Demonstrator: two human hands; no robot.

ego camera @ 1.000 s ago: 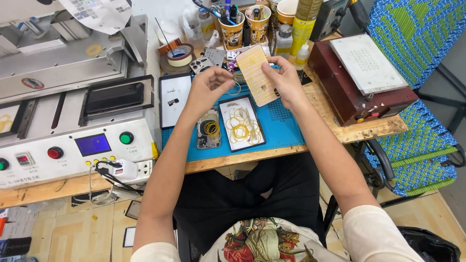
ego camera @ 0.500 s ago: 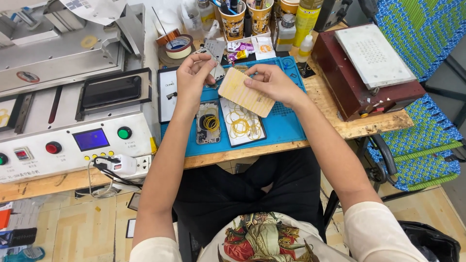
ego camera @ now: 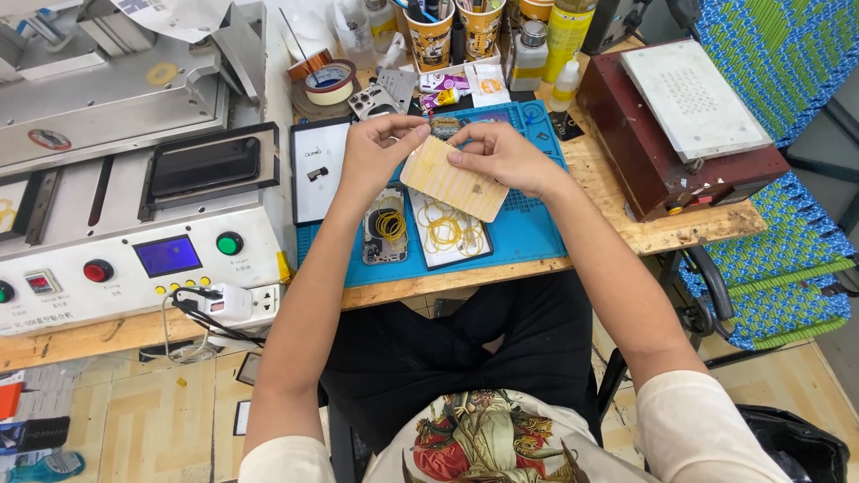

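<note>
A tan, ribbed rectangular panel [ego camera: 455,179] is held in the air above the blue work mat [ego camera: 528,228], tilted so that its long side runs from upper left to lower right. The left hand [ego camera: 378,156] has its grip closed on the panel's upper left corner, thumb and fingertips pinched together at the edge. The right hand [ego camera: 503,156] has its grip closed on the upper edge, fingers laid over the top and thumb pressing the face of the panel. Directly beneath the panel, on the mat, lie a phone back housing [ego camera: 386,234] holding a coil of yellow rubber bands and, just beside it to the right, a dark tray [ego camera: 447,234] with more loose yellow bands spread across it. To the left of the housing a white-faced phone screen [ego camera: 319,168] lies flat, partly on the mat. Behind the hands stand a roll of tape [ego camera: 329,80], two patterned paper cups [ego camera: 431,36] filled with tools, and a yellow bottle [ego camera: 569,31]. On the right of the wooden worktop [ego camera: 626,224] sits a dark red heating unit [ego camera: 667,134] with a pale perforated plate on top. On the left stands a large white and grey machine [ego camera: 134,179] with a blue display, a red button and a green button; a white plug adapter [ego camera: 224,302] with black cable sits at its front edge. A blue and green woven chair [ego camera: 769,268] stands to the far right.
</note>
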